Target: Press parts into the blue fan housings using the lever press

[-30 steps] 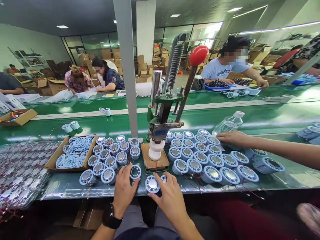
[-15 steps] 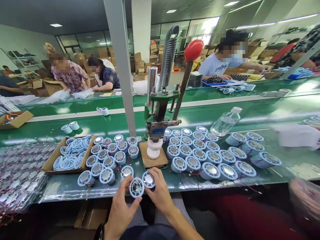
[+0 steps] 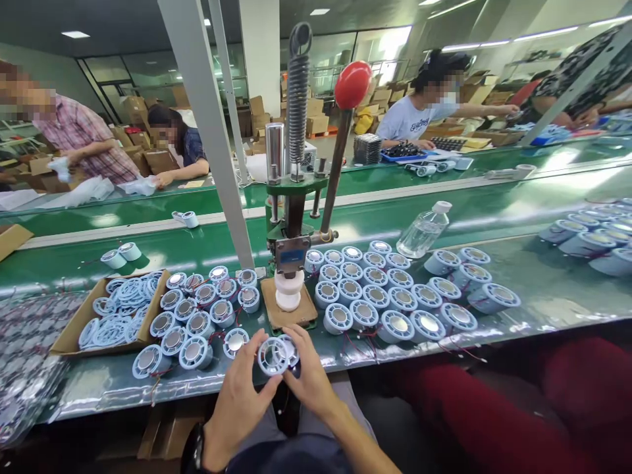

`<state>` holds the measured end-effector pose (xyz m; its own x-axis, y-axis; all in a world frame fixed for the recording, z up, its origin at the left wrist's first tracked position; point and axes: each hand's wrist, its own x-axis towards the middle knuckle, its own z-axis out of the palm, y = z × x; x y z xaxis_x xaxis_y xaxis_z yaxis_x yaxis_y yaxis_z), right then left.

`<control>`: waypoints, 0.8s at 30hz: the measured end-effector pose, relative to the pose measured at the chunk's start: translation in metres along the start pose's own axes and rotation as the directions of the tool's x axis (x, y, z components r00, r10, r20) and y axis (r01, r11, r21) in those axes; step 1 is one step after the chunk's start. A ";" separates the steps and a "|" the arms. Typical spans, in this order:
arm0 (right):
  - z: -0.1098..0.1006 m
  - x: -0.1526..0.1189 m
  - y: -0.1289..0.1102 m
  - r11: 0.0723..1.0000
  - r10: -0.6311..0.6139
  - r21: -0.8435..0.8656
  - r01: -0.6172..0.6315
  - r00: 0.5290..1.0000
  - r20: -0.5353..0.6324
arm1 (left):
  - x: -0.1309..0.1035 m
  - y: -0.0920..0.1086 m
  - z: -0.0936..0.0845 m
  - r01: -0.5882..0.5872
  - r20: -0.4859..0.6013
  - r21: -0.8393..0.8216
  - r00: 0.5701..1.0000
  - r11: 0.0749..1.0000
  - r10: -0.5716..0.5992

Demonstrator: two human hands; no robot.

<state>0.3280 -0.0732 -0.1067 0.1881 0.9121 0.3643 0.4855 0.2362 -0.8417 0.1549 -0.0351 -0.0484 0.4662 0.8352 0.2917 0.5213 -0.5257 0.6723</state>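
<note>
Within the left hand (image 3: 236, 395), held by the rim, is a light-blue, spoked ring (image 3: 273, 372); just rightward, the right hand (image 3: 309, 380) grips a light-blue round part (image 3: 293, 353), partly hidden behind the ring.

In our left hand (image 3: 239, 398) we see a ring (image 3: 272, 372) of smooth, pale blue plastic; in our right hand (image 3: 311, 377), a cup (image 3: 291, 349) of similar plastic. Left of our left hand, a box (image 3: 78, 315) is matt brown cardboard, and more cups (image 3: 195, 353) carry shiny metal discs (image 3: 198, 322). Ahead of our right hand, a smooth white plastic pad (image 3: 288, 299) stands over a worn, wood-like board (image 3: 306, 313). Farther ahead are a dull metal spring (image 3: 298, 108), a mirror-bright rod (image 3: 274, 151) and a glossy red knob (image 3: 353, 84). Right of our hands, the bottle (image 3: 422, 232) is clear, shiny plastic and the bench (image 3: 553, 296) glossy green.
</note>
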 end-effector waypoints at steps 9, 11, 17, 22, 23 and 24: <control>0.017 -0.003 0.007 0.998 -0.053 0.017 0.054 0.996 -0.068 | 0.017 0.005 0.011 -0.054 0.093 0.171 0.995 0.984 0.038; 0.018 -0.004 0.008 0.999 -0.045 0.000 0.045 0.996 -0.081 | 0.016 0.004 0.013 -0.040 0.076 0.168 0.997 0.985 0.027; 0.018 -0.005 0.010 1.000 -0.028 -0.008 0.027 0.997 -0.066 | 0.013 -0.001 0.013 0.028 0.106 0.071 0.994 0.997 -0.036; 0.026 -0.008 0.007 0.984 -0.102 -0.147 0.097 0.994 -0.028 | 0.005 -0.004 0.027 0.120 0.063 -0.044 0.991 0.992 -0.117; 0.027 -0.009 0.006 0.972 -0.122 -0.202 0.117 0.992 -0.011 | 0.003 -0.005 0.033 0.128 0.053 -0.073 0.991 0.989 -0.124; 0.026 -0.010 0.005 0.957 -0.135 -0.256 0.134 0.991 0.016 | 0.000 -0.006 0.039 0.135 0.044 -0.102 0.990 0.986 -0.131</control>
<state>0.3063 -0.0728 -0.1249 0.1074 0.8770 0.4683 0.7086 0.2629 -0.6548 0.1797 -0.0381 -0.0790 0.4248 0.8891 0.1705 0.5042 -0.3888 0.7711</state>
